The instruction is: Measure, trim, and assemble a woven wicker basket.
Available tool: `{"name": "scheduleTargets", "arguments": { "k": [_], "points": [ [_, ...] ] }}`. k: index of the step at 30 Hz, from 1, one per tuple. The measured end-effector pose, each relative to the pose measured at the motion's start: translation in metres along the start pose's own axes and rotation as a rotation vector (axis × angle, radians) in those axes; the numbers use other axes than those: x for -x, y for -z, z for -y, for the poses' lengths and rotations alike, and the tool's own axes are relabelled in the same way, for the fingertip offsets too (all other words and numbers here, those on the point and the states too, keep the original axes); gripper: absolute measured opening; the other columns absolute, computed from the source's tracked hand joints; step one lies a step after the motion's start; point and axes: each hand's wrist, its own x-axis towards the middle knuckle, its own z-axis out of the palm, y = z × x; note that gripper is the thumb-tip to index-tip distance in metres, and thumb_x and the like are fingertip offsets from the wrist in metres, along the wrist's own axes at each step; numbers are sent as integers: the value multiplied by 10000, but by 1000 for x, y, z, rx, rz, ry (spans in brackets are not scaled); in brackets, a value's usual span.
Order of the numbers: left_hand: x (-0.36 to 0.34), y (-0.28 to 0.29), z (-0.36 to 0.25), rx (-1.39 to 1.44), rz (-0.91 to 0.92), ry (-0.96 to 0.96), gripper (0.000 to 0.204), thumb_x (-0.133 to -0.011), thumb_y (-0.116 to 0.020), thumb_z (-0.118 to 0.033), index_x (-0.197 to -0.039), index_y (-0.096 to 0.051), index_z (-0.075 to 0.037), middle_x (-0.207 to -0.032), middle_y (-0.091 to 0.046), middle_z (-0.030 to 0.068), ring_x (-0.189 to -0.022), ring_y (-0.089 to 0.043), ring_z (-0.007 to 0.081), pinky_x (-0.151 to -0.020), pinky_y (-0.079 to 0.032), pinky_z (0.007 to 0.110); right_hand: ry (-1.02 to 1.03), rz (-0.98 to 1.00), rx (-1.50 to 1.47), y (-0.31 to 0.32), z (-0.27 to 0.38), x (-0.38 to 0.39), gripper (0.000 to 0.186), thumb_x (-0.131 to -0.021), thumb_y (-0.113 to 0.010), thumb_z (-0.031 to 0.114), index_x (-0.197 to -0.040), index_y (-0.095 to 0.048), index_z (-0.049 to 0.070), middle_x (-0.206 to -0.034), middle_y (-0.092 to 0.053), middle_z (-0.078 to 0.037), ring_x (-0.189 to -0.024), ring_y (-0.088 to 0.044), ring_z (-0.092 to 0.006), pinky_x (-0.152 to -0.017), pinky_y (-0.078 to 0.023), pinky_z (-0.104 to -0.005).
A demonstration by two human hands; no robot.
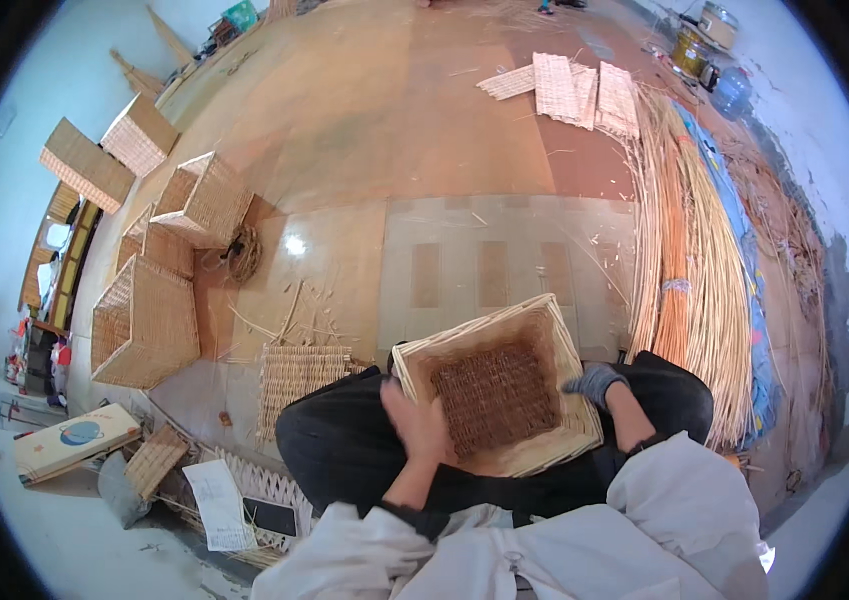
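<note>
— Light-coloured garment (515, 565): nearest the camera, along the lower edge. Specify the largest item beyond it.

— Floor (335, 150): smooth, in tan and grey sections. Next in size, stem bundle (720, 300): long pale stems with an orange strip among them, laid lengthwise on the right side.

— And the support for the workpiece?

— Dark trousers (335, 430): legs bent, knees well apart, one on each side of the workpiece.

— Identify the stock on the left side.

— Woven baskets (160, 330): several, grouped on the left; the nearest has its opening facing left.

— Locate the workpiece.

— Work basket (485, 338): in the lap, tilted, opening toward the camera. Walls are pale; the woven base is dark brown.

— List the flat items.

— Woven panel (303, 385): on the floor, near the left knee. Paper sheet (217, 505): lower left, smaller.

— Report the grip on each side.

— Left hand (419, 425): bare, blurred, at the left wall of the basket; cannot tell whether its grip is wide or closed. Right hand (597, 383): grey glove, fingers closed over the right rim.

— Smallest item?

— Phone (272, 516): dark screen, just beside the sheet.
</note>
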Motion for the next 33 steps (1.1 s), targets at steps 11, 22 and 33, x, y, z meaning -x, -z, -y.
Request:
{"name": "scheduleTargets", "arguments": {
  "k": [11, 22, 33],
  "points": [
    [-18, -13, 68, 282, 427, 18, 420, -726, -571, -274, -984, -524, 54, -866, -578, 266, -864, -551, 388, -723, -450, 424, 130, -318, -236, -64, -33, -28, 703, -616, -710, 350, -1160, -438, -3, -1071, -527, -233, -959, -531, -362, -843, -417, -376],
    [4, -23, 106, -250, 389, 189, 316, -683, -544, -187, -831, -578, 90, -791, -568, 291, -810, -563, 404, -701, -455, 445, -90, -765, -197, -99, -15, -6, 410, -666, -606, 387, -744, -595, -15, -750, -578, -236, -744, -572, -362, -692, -455, -411],
    [-9, -27, 82, -259, 349, 214, 309, -726, -517, -217, -881, -590, 40, -819, -583, 263, -817, -562, 401, -725, -448, 448, -94, -789, -200, -87, -19, -24, 415, -670, -596, 368, -845, -579, -8, -786, -578, -257, -765, -568, -381, -699, -452, -429]
  ]
}}
